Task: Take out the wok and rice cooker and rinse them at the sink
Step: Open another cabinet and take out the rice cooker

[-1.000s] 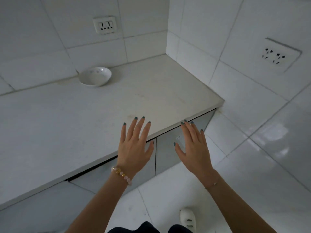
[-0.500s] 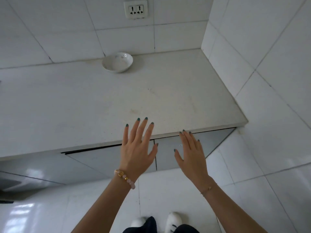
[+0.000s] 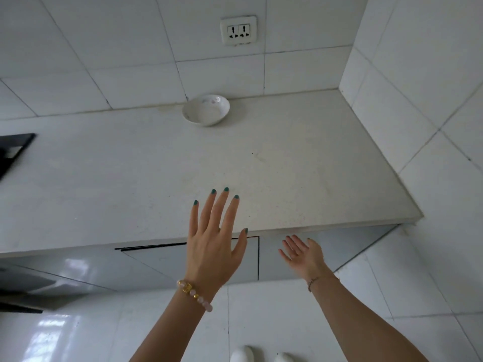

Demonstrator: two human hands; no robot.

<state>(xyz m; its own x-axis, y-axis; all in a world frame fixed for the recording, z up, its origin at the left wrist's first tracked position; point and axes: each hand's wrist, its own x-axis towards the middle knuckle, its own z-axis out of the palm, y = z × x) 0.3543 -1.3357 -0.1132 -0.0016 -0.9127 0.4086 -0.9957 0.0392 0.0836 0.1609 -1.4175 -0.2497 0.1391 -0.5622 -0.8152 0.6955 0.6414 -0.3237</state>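
You face a white countertop (image 3: 130,178) that fills the middle of the view. Tiled wall (image 3: 104,48) rises behind the countertop and along its right end. Glossy tiled floor (image 3: 261,322) lies below the countertop. Two grey cabinet doors sit under the countertop's front edge: the left door (image 3: 162,262) has a dark line along its top, and the right door (image 3: 339,246) is flush beside it.

Your left hand (image 3: 213,246) hovers over the countertop's front edge, back up, fingers straight and spread, holding nothing. Your right hand (image 3: 300,253) is lower, just under the countertop's front edge and in front of the right door. Its palm is turned up and its fingers are relaxed and apart, holding nothing. Can't tell if it touches the door.

A dark stove edge (image 3: 13,150) shows at the countertop's far left. A white bowl (image 3: 206,109) sits upright at the back of the countertop, against the wall. A double socket (image 3: 238,30) is on the wall above the countertop, over the bowl. There is a bead bracelet (image 3: 194,293) on your left wrist and a thin chain (image 3: 317,279) on your right.

Wok and rice cooker — not visible here, so their place can't be told.
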